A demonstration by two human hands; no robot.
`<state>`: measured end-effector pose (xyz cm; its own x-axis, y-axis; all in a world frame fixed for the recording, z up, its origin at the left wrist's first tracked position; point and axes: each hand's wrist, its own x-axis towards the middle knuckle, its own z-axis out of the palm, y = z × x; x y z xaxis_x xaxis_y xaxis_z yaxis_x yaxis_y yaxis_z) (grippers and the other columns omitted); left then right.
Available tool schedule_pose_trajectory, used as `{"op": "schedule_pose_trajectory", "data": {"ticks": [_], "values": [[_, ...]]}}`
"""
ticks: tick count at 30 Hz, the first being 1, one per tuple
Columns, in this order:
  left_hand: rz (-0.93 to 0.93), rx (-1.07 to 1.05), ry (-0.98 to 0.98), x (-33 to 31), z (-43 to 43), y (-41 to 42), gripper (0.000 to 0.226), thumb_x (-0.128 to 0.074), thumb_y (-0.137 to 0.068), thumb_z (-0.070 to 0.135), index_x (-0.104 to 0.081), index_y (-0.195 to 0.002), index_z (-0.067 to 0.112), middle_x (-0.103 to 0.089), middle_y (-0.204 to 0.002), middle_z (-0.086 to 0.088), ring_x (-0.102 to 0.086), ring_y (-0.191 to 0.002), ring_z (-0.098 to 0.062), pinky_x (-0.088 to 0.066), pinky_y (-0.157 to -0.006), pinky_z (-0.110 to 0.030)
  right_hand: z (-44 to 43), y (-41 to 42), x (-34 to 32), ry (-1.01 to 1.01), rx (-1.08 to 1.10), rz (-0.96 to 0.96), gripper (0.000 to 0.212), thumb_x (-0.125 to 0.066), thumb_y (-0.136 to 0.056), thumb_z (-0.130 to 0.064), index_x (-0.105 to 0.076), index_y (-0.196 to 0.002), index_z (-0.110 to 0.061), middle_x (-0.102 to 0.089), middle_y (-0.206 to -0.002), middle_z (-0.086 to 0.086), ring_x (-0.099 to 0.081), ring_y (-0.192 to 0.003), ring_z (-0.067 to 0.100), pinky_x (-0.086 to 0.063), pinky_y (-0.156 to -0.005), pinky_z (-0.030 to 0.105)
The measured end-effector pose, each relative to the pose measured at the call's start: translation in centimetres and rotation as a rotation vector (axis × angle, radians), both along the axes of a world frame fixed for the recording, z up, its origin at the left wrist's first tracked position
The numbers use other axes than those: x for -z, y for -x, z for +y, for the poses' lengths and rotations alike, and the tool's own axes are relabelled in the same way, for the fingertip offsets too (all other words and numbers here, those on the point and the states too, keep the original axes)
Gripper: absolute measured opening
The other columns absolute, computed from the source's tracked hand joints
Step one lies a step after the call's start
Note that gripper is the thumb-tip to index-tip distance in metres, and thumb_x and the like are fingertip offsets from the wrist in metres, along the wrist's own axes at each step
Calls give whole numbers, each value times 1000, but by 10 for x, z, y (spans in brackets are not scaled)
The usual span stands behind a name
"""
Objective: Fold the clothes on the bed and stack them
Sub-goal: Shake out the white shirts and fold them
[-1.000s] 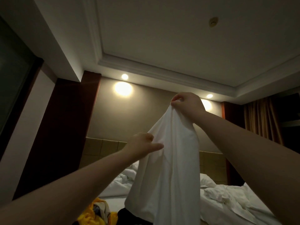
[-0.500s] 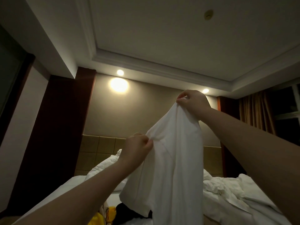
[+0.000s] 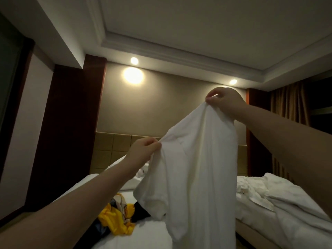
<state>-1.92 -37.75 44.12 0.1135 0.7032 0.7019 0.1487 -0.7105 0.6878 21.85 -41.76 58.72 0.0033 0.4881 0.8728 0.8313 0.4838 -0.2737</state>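
Legible text: none. The white shirt you hold up shows no readable print. Any marking on the yellow garment is too dim to make out.

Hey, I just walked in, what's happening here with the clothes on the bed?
A person is holding a white garment up in the air over the bed. The right hand pinches its top high up, and the left hand pinches an edge lower down. It hangs loose, not yet folded. A yellow garment and a dark garment lie in an unfolded heap below, with rumpled bedding to the right.
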Motion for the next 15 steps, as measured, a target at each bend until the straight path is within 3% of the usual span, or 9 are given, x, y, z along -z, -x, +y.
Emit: {"op": "schedule_pose_trajectory", "data": {"ticks": [2, 5, 8, 12, 15], "values": [[-41, -58, -40, 2, 2, 3, 22, -55, -72, 35, -58, -56, 21, -50, -62, 2, -45, -67, -17, -36, -65, -32, 0, -1, 3, 29, -6, -11, 9, -62, -87, -22, -68, -93, -19, -58, -96, -1, -51, -91, 14, -35, -77, 24], [-144, -114, -109, 4, 6, 6, 26, -59, -85, 25, -56, -61, 14, -46, -59, 2, -40, -63, -14, -31, -62, -30, 2, -5, 7, 67, -15, 4, 7, -64, -86, -25, -67, -91, -22, -59, -98, 0, -53, -93, 16, -38, -78, 26], [181, -246, -163, 7, 9, 4, 31, -53, -92, 21, -55, -61, 21, -52, -63, 4, -46, -63, -12, -36, -60, -28, 3, -8, 12, 104, -4, -35, 6, -64, -85, -25, -68, -89, -23, -59, -96, -1, -54, -93, 17, -39, -78, 27], [138, -249, -156, -13, 14, 17, 32, -54, -87, 33, -52, -59, 17, -47, -59, 2, -43, -63, -17, -33, -61, -31, 3, -10, 19, -60, 64, -46, 12, -59, -87, -24, -67, -95, -20, -55, -95, -5, -47, -93, 11, -34, -75, 24], [265, -254, -109, -15, 10, 19, 32, -47, -96, 29, -60, -75, 8, -53, -70, -3, -47, -70, -19, -35, -63, -31, 6, -9, 24, -92, 67, -63, 11, -59, -87, -24, -66, -95, -22, -54, -93, -6, -46, -92, 10, -31, -64, 14]]}}
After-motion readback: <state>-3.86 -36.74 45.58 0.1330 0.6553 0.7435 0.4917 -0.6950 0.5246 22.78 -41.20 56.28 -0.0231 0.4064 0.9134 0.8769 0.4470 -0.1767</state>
